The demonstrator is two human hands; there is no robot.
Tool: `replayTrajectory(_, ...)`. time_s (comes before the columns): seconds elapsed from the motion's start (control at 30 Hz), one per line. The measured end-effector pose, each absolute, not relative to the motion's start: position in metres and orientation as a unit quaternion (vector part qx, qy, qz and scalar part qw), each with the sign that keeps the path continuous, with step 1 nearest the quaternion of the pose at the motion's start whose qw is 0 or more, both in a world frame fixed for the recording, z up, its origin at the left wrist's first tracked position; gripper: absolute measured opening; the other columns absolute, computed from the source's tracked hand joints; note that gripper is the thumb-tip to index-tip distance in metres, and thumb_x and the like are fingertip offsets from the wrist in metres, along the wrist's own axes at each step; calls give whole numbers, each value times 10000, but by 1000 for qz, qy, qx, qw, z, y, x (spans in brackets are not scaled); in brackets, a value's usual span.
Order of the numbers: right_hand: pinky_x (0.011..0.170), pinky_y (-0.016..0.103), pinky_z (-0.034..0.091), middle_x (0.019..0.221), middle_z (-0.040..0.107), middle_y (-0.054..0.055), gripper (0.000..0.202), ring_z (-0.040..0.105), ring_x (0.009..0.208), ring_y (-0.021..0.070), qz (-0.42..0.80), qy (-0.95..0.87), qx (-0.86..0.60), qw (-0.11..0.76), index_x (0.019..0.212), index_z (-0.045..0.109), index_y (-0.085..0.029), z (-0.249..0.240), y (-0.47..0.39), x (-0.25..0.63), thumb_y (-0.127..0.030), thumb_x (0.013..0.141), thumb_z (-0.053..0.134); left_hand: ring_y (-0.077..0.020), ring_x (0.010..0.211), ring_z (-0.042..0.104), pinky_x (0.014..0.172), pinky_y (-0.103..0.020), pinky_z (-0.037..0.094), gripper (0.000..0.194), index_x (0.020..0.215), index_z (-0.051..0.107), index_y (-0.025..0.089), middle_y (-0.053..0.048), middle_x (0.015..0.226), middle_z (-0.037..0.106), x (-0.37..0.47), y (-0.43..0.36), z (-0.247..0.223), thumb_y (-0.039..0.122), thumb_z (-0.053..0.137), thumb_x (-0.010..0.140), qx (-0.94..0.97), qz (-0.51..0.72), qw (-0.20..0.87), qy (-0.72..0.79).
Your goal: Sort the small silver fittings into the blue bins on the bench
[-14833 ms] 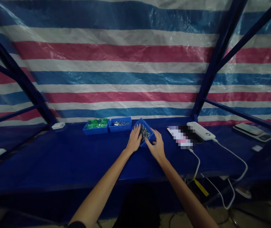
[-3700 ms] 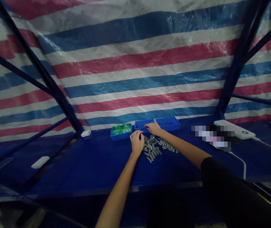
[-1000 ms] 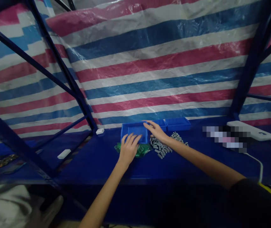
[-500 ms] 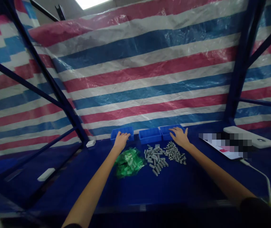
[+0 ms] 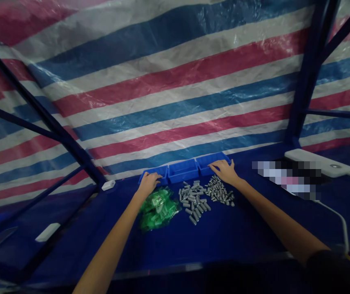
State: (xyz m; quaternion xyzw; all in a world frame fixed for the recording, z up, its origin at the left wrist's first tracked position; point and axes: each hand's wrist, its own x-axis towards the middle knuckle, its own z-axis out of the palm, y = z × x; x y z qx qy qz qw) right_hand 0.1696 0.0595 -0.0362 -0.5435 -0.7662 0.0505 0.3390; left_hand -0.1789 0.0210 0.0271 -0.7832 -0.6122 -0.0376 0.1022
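Three small blue plastic bins stand in a row at the back of the dark blue table. My left hand [image 5: 149, 183] is on the left bin [image 5: 163, 172], fingers curled over its front rim. At the right bin [image 5: 204, 170], my right hand [image 5: 224, 170] holds the front rim near the right corner, thumb apart from the fingers. Between them sits the middle bin [image 5: 183, 178], touched by neither hand. In front lie a heap of green plastic bags [image 5: 159, 209], a pile of grey metal cylinders [image 5: 195, 201] and a pile of smaller metal pieces [image 5: 219, 190].
On the right lies a phone-like device [image 5: 288, 177], its screen blurred, beside a white power bank [image 5: 318, 162] with a cable [image 5: 340, 214]. Small white boxes [image 5: 108, 185] are on the left. Blue metal posts [image 5: 305, 81] and a striped plastic sheet [image 5: 177, 110] surround the table.
The gap between the left and middle bins has closed, and the row now stands nearly end to end. My right hand's fingers have drawn closer onto the rim. The view has tilted down.
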Motion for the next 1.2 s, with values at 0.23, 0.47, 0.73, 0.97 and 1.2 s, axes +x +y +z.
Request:
replayTrajectory(0.23, 955, 513, 337, 1048, 648, 52, 236, 564, 1023, 259, 14, -729, -601, 329, 927, 681, -258, 0, 33, 185, -368, 765, 551, -227, 1100, 498, 894, -367, 339, 362, 1200, 498, 278, -54, 1165, 570, -93, -31, 47, 301, 482, 840, -809, -172, 86, -556)
replayTrajectory(0.47, 808, 340, 474, 1042, 673, 45, 404, 620, 965, 246, 155, -775, -584, 185, 1005, 677, -269, -13, 33, 187, -440, 639, 678, -257, 1103, 490, 963, -429, 329, 380, 1074, 553, 232, -87, 1148, 549, 42, -66, -3, 482, 527, 789, -891, -161, -51, -421)
replayTrajectory(0.73, 709, 222, 485, 862, 719, 11, 174, 659, 854, 178, 237, -763, -569, 194, 829, 722, -247, -14, 49, 189, -269, 678, 640, -219, 992, 530, 870, -367, 401, 176, 880, 589, 203, -56, 979, 600, 56, -17, -13, 317, 605, 746, -899, -154, -147, -383)
replayTrajectory(0.97, 699, 226, 484, 859, 718, 74, 200, 661, 849, 199, 222, -768, -562, 213, 860, 724, -194, -13, 43, 185, -210, 695, 613, -124, 678, 553, 673, -243, 417, 225, 812, 628, 187, -10, 757, 630, 43, -10, -5, 383, 518, 799, -821, -324, -189, -431)
replayTrajectory(1.2, 734, 277, 481, 855, 717, 43, 181, 650, 899, 214, 165, -778, -573, 198, 861, 707, -241, -21, 43, 179, -296, 769, 561, -124, 638, 534, 633, -231, 411, 241, 752, 624, 168, 1, 671, 611, 34, 0, -5, 378, 506, 774, -657, -486, -191, -544)
